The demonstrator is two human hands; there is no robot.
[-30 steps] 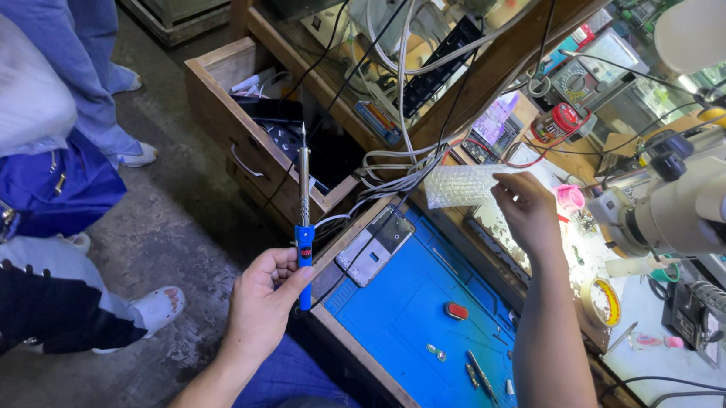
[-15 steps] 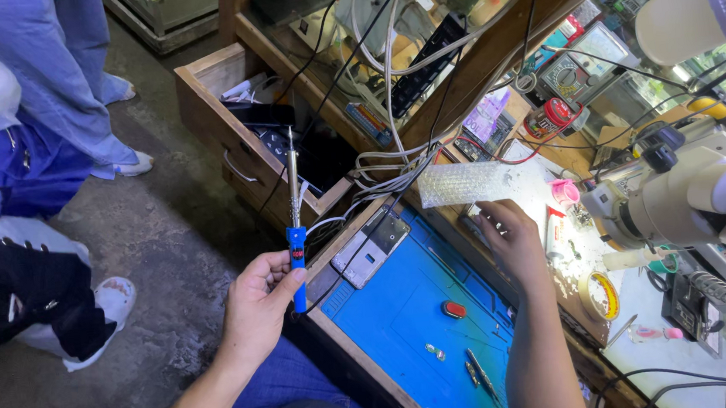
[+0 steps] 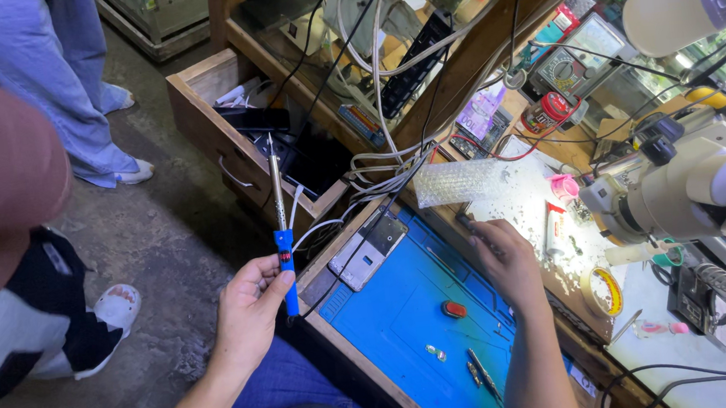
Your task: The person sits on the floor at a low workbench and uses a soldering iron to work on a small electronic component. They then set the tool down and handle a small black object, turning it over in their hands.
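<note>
Left hand [image 3: 248, 315] grips soldering iron [image 3: 280, 229] by its blue handle, tip up, beside the blue mat [image 3: 408, 322]. Light, stiff; metal shaft likely hot, so hold the handle only. Right hand [image 3: 503, 257] rests on mat edge, grip unclear.

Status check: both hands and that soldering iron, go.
Left hand gripping blue-handled soldering iron, tip up. Right hand resting at bench edge above blue mat, grip unclear. White cables beside the iron.

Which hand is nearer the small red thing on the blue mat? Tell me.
Right. The right hand rests on the blue mat, just above the red thing. The left hand holds the soldering iron off the bench edge, farther away.
</note>
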